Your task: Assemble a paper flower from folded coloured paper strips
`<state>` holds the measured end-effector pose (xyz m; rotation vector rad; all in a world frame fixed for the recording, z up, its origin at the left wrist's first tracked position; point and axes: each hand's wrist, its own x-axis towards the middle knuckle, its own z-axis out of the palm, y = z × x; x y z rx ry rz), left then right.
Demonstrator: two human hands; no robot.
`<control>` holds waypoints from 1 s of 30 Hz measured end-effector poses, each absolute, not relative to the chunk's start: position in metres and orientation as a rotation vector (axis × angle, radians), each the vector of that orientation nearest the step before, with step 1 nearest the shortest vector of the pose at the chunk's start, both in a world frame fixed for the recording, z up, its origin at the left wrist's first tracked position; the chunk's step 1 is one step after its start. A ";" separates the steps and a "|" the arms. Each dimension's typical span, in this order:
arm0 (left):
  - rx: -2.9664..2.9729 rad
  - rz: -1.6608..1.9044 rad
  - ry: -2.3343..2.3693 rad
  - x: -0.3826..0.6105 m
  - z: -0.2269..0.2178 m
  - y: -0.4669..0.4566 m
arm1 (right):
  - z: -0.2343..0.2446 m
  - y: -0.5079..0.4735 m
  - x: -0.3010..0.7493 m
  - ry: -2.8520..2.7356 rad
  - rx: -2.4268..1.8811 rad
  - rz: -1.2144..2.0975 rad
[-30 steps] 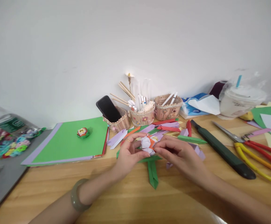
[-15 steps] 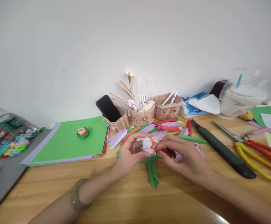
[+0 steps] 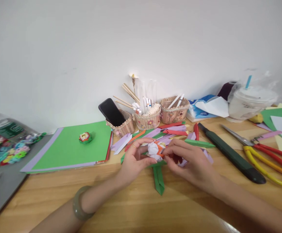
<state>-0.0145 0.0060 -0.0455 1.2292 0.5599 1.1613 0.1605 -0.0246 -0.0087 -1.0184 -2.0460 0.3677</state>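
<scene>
Between my two hands is a folded paper flower point(image 3: 153, 149) with white and orange petals. My left hand point(image 3: 136, 158) grips its left side between thumb and fingers. At its right side, my right hand point(image 3: 183, 157) pinches the orange part with bent fingers. Green folded paper strips point(image 3: 158, 181) stick out beneath the flower toward me; whether they are joined to it I cannot tell. Just behind my hands lies a pile of folded paper strips point(image 3: 155, 133) in purple, red, orange and green. Part of this pile is hidden by my fingers.
A small finished paper flower point(image 3: 85, 138) rests on green paper sheets point(image 3: 65, 152) at left. Behind stand decorated baskets point(image 3: 148, 123), one holding a phone point(image 3: 112, 112). On the right lie a dark green cutter point(image 3: 233, 155), scissors point(image 3: 274, 155) and a lidded cup point(image 3: 249, 103).
Hardly anything differs. Both hands keep their hold on the paper flower, and the whole view has shifted very slightly.
</scene>
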 end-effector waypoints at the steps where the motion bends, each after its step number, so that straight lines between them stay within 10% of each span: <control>1: 1.231 1.164 0.563 -0.014 -0.045 0.006 | -0.009 -0.025 0.160 -2.050 -1.015 0.357; 15: 1.302 1.214 0.659 -0.014 -0.047 0.003 | -0.014 -0.028 0.156 -2.028 -1.080 0.166; 30: 1.305 1.241 0.593 -0.015 -0.048 0.005 | -0.004 -0.019 0.162 -1.918 -1.033 0.702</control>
